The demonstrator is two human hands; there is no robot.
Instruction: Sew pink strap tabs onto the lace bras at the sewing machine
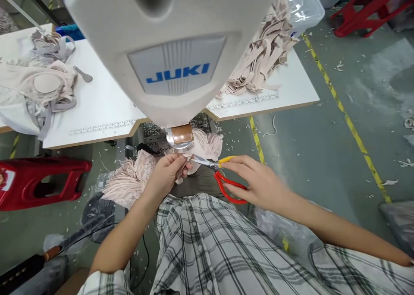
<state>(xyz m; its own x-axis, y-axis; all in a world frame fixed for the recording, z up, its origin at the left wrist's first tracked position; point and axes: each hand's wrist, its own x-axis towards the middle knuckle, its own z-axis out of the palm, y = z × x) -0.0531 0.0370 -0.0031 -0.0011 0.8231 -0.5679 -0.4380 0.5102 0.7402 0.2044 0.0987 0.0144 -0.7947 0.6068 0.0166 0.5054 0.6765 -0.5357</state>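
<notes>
My right hand grips a pair of scissors with one yellow and one red handle. The blades point left, with their tips at the fingers of my left hand. That hand is closed in a pinch on a piece of pale pink fabric, mostly covered by my fingers. More pale pink lace fabric lies just beyond, under the sewing machine head marked JUKI. A stack of folded lace pieces sits to the left of my left wrist.
Beige fabric strips are heaped on the right part of the white table. Pale garments and a small grey tool lie on the left part. A red stool stands at left, another red stool at upper right.
</notes>
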